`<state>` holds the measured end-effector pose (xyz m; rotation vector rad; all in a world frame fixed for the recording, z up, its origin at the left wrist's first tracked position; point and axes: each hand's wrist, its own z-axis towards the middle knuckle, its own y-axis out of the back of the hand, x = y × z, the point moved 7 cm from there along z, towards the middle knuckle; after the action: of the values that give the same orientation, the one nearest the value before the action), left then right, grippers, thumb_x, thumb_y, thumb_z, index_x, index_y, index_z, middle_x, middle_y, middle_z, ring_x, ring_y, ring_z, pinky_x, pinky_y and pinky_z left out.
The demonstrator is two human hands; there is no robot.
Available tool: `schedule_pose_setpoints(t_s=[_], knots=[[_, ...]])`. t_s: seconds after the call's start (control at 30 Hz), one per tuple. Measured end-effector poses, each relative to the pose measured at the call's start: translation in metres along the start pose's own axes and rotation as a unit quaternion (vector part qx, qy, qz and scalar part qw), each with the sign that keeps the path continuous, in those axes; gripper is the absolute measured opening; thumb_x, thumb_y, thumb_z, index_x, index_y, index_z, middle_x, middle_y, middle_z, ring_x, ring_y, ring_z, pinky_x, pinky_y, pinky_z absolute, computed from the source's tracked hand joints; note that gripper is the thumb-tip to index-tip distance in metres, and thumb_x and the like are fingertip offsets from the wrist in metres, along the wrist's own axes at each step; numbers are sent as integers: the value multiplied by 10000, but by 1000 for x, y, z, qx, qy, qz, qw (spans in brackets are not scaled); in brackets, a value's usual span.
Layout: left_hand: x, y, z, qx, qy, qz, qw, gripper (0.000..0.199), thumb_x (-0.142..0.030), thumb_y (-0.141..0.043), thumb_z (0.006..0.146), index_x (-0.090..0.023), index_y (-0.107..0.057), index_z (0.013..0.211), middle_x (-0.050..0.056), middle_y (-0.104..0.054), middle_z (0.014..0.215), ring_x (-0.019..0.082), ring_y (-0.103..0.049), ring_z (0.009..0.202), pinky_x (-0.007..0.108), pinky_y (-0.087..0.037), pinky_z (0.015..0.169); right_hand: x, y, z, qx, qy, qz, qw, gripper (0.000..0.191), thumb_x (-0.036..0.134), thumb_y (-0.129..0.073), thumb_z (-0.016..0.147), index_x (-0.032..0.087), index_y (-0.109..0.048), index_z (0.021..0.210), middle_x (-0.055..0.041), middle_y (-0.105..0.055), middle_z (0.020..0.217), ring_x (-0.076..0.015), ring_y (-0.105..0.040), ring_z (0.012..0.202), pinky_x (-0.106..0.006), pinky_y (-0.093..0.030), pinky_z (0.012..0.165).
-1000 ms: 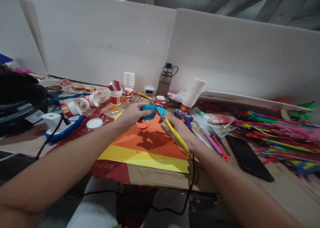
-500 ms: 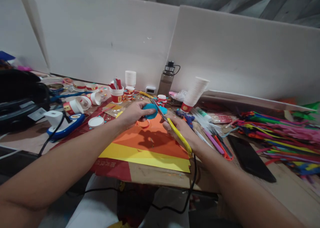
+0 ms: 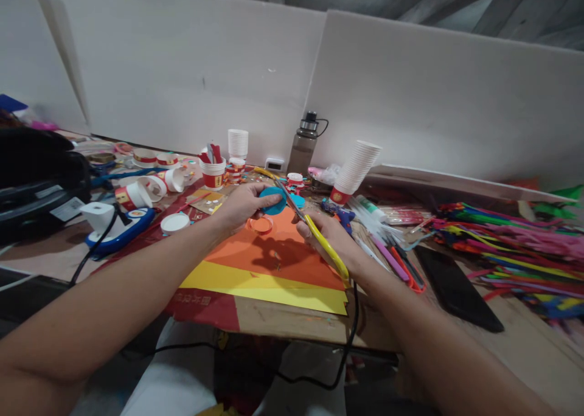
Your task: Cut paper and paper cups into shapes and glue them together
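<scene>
Pinched in my left hand [image 3: 246,206] is a round blue disc of paper [image 3: 275,202], held above the orange sheet. My right hand [image 3: 322,230] grips scissors with yellow handles [image 3: 327,247]; their blades lie along the right edge of the blue disc. Just behind the blades, another blue round piece [image 3: 298,201] shows on the table. Below my left hand an orange-red ring [image 3: 261,224] rests on the orange sheet [image 3: 274,246]. Yellow sheets [image 3: 269,291] stick out beneath the orange one toward me.
Paper cups [image 3: 356,171] are stacked behind my right hand, near a water bottle [image 3: 302,145]. Pipe cleaners [image 3: 515,239] and a black phone [image 3: 458,285] lie at the right. On the left are a blue-and-white device [image 3: 121,230] and a white lid [image 3: 175,223]. A black cable [image 3: 351,337] hangs over the front edge.
The blue disc has turned slightly in my left hand, showing more of its face. My right hand and the scissors stay almost in place.
</scene>
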<state>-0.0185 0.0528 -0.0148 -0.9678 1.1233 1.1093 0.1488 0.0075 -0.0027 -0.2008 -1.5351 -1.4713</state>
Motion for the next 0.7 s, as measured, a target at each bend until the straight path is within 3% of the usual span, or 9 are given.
schedule_pose_setpoints(t_s=[0.5,0.7], knots=[[1,-1,0,22,3,43,999,301,-390,-767,701,-150,-699,869,0,-605,695,55,-427,514,203,-262,446,-4,-1,-1,5,-14,18,1000,479,621,-480,891,171,-576,1024,28,-436,682,-108,-407,582,-231,-310,505],[1,2,2,36,4,59,998,315,-406,-771,699,-143,-699,855,-4,-573,671,50,-400,503,202,-247,436,-2,-1,-1,18,-22,10,1000,462,641,-465,887,187,-551,898,37,-417,646,-101,-369,547,-234,-309,500]])
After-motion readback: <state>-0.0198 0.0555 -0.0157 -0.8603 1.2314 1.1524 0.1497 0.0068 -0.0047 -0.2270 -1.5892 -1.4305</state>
